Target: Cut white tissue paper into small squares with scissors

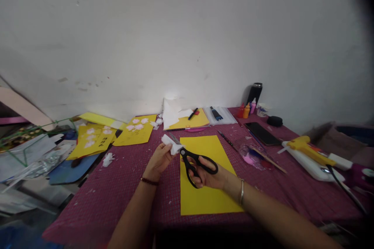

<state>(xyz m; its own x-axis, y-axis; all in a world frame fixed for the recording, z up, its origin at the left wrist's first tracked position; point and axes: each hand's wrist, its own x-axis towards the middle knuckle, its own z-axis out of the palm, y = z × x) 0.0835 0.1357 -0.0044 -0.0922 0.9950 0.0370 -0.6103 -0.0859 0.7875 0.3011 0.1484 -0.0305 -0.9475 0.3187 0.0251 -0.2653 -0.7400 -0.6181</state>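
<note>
My left hand [162,158] pinches a small folded piece of white tissue paper [174,147]. Black-handled scissors [187,153] are in my right hand [209,173], fingers through the loops. Their parted blades reach up to the white paper; whether they are cutting into it I cannot tell. Below my right hand a plain yellow sheet [206,202] lies flat on the table. To the left, on the cloth, sits a crumpled white scrap [108,159].
Yellow sheets with pink-white blossoms [136,130] lie at the left. White paper [169,114] rests by the wall. On the right are paint bottles [246,111], a black thermos [254,94], a phone [263,134] and a yellow glue gun [311,151]. Checked cloth [117,202] covers the table.
</note>
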